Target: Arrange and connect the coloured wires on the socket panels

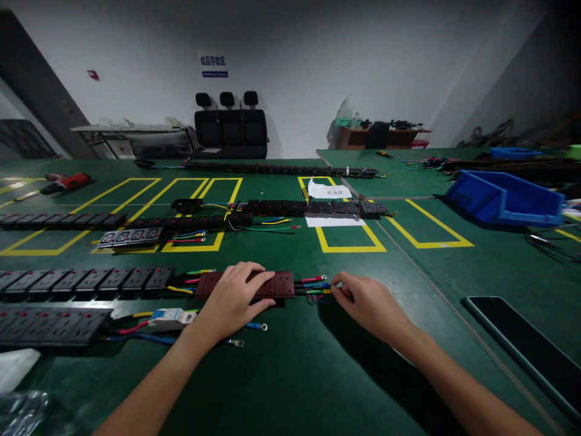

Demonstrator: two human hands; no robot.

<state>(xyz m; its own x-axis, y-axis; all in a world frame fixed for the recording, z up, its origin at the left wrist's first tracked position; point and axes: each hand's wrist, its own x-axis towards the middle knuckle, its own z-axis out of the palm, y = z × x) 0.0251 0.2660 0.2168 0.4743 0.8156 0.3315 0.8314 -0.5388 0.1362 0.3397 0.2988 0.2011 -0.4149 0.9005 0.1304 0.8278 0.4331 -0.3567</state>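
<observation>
My left hand (240, 290) lies over a dark red socket block (285, 283), fingers across its top and thumb along the near edge. From the block's right end come several coloured wires (313, 286) with ring terminals. At their tips my right hand (356, 293) is closed, thumb and forefinger pinching a wire end; the fingers partly hide it. Left of the block, more wires lead toward a row of black socket modules (113, 281). A white miniature circuit breaker (170, 318) with red and blue wires lies beside my left forearm, nearer to me.
A black socket strip (54, 327) lies near left, with further strips (290, 207) across the green table (290, 375). On the right are a phone (521, 345) and a blue bin (503, 197). A red power drill (68, 183) lies far left, papers (333, 222) mid-table.
</observation>
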